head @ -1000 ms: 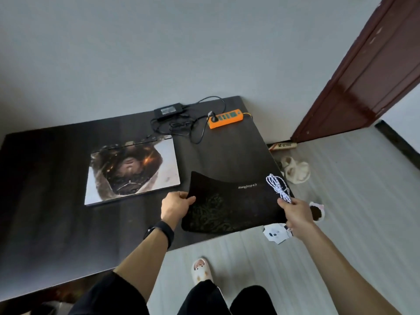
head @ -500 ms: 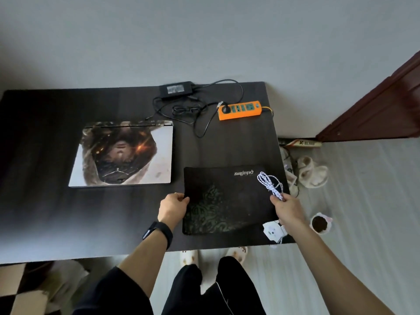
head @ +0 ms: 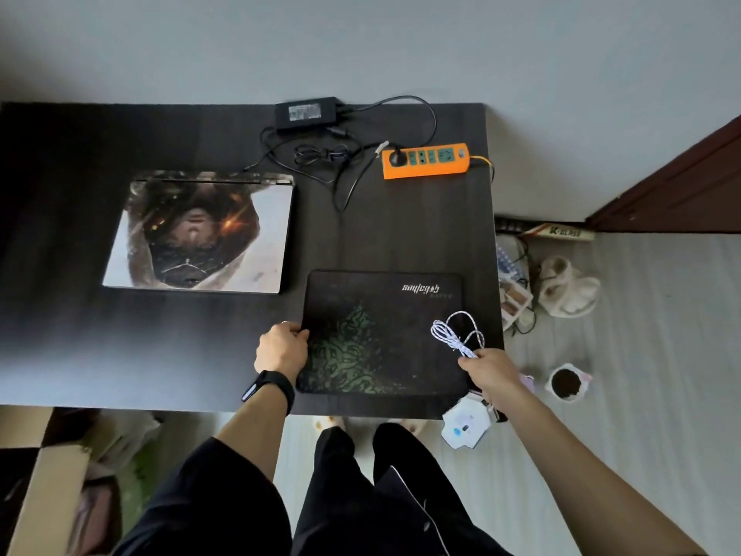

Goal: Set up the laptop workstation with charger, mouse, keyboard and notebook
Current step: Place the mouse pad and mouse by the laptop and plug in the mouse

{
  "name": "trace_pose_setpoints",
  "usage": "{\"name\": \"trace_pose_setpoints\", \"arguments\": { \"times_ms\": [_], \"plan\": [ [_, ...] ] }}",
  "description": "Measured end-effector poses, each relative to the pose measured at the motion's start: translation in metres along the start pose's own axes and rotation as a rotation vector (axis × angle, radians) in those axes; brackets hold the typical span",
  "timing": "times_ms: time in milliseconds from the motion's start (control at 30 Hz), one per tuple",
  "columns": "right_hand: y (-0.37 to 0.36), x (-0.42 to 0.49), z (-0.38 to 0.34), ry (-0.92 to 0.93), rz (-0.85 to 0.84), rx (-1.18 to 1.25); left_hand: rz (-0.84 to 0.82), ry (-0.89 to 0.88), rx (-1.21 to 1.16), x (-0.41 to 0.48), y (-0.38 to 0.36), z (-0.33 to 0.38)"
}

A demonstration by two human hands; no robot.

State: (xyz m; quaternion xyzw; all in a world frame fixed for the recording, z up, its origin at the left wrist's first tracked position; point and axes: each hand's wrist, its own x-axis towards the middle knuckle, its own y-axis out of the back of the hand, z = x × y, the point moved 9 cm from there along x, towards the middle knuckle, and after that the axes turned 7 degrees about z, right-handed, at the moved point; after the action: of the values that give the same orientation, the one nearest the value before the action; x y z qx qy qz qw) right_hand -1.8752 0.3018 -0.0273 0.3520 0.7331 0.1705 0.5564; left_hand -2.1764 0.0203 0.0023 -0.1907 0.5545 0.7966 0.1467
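Your left hand (head: 280, 349) pinches the pad (head: 383, 333) edge; your right hand (head: 487, 369) grips the coiled cable (head: 455, 335) over its other side. Press the pad flat, square to the laptop (head: 198, 234) beyond your left.

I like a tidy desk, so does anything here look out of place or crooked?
The mouse pad lies with its logo upside down to the person, and the charger cord sprawls in loose tangles by the orange power strip. The laptop sits slightly askew.

Dark wood-grain desk (head: 120, 355) set against a plain pale grey wall (head: 361, 42). Light striped plank floor (head: 661, 355) to the right; dark red-brown door (head: 681, 186) at the far right corner.
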Motion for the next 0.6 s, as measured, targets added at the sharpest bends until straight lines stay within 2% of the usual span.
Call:
{"name": "trace_pose_setpoints", "arguments": {
  "times_ms": [200,400,600],
  "plan": [
    [-0.008,0.005,0.014,-0.034,-0.005,0.029,0.004,-0.019,0.016,0.004,-0.005,-0.002],
    [0.003,-0.009,0.019,-0.017,0.073,0.051,-0.03,-0.061,-0.007,-0.005,-0.005,-0.004],
    [0.012,-0.049,0.024,-0.129,0.132,0.275,-0.153,-0.205,0.002,-0.023,-0.01,-0.002]
  ]
}}
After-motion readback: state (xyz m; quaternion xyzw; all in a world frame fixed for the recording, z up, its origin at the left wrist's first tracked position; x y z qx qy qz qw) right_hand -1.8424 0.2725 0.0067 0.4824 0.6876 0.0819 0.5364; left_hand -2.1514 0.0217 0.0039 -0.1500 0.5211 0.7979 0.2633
